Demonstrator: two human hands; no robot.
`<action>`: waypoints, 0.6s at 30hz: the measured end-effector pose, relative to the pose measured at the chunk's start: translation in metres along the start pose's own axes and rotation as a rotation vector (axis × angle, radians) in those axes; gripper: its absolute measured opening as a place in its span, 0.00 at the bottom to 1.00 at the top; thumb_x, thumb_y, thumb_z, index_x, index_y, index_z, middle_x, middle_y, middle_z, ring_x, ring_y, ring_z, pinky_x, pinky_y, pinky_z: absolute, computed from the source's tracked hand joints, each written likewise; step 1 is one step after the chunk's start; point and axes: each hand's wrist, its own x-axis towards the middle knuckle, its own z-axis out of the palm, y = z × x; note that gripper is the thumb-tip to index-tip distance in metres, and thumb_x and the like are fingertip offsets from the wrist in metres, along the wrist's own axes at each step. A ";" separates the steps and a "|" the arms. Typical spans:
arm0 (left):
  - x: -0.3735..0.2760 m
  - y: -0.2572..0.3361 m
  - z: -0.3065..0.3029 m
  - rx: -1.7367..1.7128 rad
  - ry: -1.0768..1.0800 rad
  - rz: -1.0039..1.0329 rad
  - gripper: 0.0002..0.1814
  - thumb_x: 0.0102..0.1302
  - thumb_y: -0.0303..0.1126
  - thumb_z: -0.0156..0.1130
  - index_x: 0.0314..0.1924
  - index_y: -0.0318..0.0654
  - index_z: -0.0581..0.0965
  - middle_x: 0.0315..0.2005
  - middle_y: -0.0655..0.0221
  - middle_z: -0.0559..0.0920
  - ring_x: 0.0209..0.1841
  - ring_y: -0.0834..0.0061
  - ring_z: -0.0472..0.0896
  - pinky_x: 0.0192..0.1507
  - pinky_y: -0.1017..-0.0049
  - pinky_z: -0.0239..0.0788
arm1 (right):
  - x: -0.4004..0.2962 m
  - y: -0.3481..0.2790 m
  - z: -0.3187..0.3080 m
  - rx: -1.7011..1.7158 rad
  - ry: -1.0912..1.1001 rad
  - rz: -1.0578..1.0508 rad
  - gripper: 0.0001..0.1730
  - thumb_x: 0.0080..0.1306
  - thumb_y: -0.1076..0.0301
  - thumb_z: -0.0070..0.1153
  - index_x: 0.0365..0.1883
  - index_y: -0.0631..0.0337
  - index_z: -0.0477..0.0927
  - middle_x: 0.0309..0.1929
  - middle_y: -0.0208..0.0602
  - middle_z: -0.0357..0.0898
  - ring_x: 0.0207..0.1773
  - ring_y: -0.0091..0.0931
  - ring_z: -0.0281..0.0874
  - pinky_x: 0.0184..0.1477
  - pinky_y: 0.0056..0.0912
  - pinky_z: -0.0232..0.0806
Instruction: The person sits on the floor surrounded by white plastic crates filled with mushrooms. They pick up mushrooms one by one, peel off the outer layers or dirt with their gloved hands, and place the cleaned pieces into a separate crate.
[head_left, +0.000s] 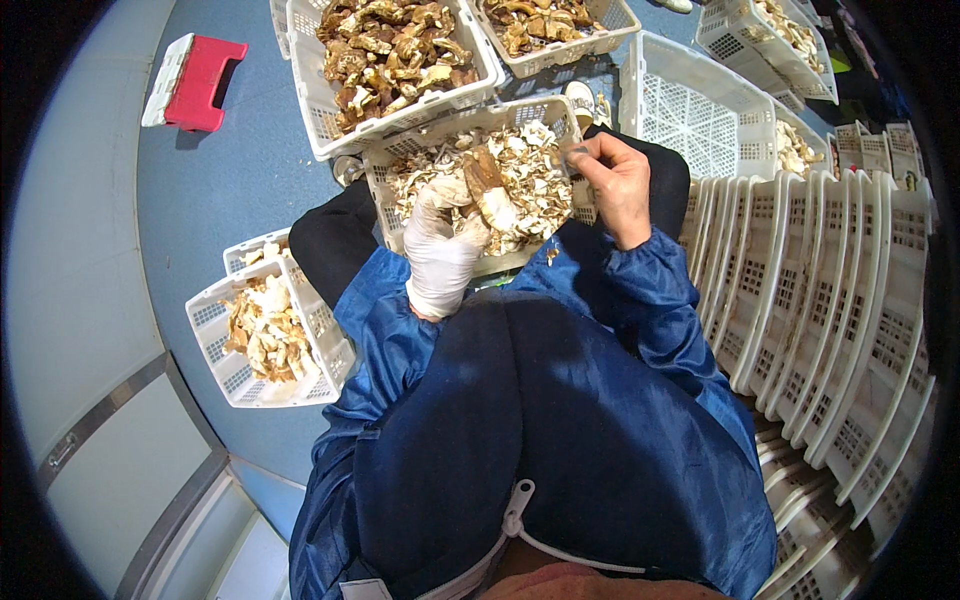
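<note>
My left hand (448, 244), in a white glove, grips a large mushroom (489, 191) with a brown upper part and a pale lower end. It holds the mushroom above a white plastic crate (384, 206) between my knees. Pale and brown mushroom trimmings (536, 184) fill that crate. My right hand (616, 184), bare, is at the crate's right rim with thumb and fingers pinched together. A small dark thin object (577, 152) shows at its fingertips; what it is cannot be made out. The right hand is apart from the mushroom.
Ahead, two white crates (306, 94) (611, 41) hold brown mushrooms. A white crate (757, 124) stands at right, above a long row of nested crates (795, 300). Left are a crate of cut mushrooms (212, 319) and a red-and-white step stool (202, 82) on the blue floor (247, 172).
</note>
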 end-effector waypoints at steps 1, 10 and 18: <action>0.001 -0.002 -0.001 0.054 0.009 0.041 0.19 0.57 0.14 0.60 0.49 0.33 0.74 0.48 0.64 0.79 0.49 0.75 0.79 0.55 0.73 0.71 | 0.004 0.006 -0.005 -0.106 -0.020 0.046 0.08 0.59 0.72 0.59 0.24 0.67 0.81 0.24 0.33 0.82 0.27 0.18 0.74 0.30 0.23 0.66; 0.011 0.001 -0.002 0.694 -0.018 0.386 0.16 0.52 0.14 0.61 0.42 0.36 0.77 0.37 0.67 0.81 0.38 0.75 0.79 0.44 0.78 0.72 | -0.019 -0.049 0.028 0.139 -0.222 -0.169 0.10 0.58 0.74 0.61 0.22 0.66 0.73 0.39 0.38 0.81 0.38 0.20 0.73 0.41 0.23 0.65; 0.003 -0.007 -0.005 0.546 -0.006 0.269 0.17 0.50 0.15 0.62 0.41 0.37 0.78 0.36 0.63 0.81 0.37 0.66 0.81 0.42 0.71 0.73 | -0.018 -0.049 0.031 0.362 -0.226 0.039 0.09 0.61 0.79 0.56 0.22 0.65 0.72 0.34 0.38 0.82 0.33 0.17 0.72 0.40 0.22 0.66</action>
